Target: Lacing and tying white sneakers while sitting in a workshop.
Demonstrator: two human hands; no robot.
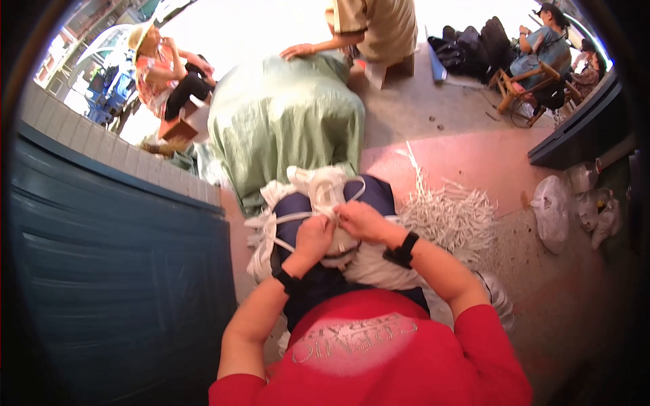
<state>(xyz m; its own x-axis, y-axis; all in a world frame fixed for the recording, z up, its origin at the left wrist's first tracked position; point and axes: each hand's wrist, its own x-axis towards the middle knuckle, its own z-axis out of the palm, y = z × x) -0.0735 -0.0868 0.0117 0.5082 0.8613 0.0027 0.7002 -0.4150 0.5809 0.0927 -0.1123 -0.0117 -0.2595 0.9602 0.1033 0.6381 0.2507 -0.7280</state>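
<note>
On my lap rests a white sneaker (328, 191), its opening pointing away from me. A white shoelace (291, 217) loops out from it on both sides. My left hand (314, 238) is closed in a pinch at the lace on the near left of the shoe. Close beside it, my right hand (362, 220) also pinches the lace, with its knuckles upward. The fingertips of both nearly meet over the shoe's front, and they partly hide the lace there. More white pieces lie around my thighs, too bunched to tell apart.
A big green woven sack (284, 115) stands before my knees, with a person's hand (298, 51) resting on it. To the right lies a heap of white laces (450, 218). Plastic bags (552, 213) sit farther right; a blue panel (122, 257) borders my left. Other people sit beyond.
</note>
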